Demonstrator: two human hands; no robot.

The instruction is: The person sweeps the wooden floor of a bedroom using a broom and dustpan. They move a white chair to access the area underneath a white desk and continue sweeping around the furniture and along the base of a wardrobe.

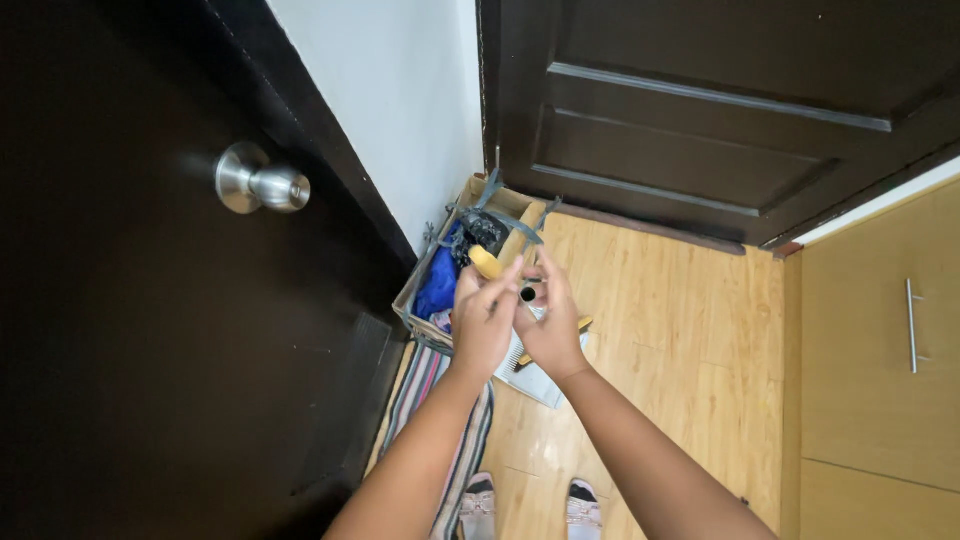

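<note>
A small dark tube [527,294] sits in both hands' [483,325] grip above wooden floor [650,330] by dark doors [700,110].

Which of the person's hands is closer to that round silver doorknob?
Left. The left hand is raised on the side of the doorknob, below and to its right; the right hand sits just beyond it, farther from the knob.

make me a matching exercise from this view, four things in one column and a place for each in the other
Things:
1. door knob
2. cardboard box
3. striped mat
4. cabinet handle

Places:
A. on the wooden floor, under the left forearm
B. far right, on the light wood front
C. in the corner by the white wall, full of clutter
D. on the dark door at left

Pairs: 1-D, 2-C, 3-A, 4-B
</note>
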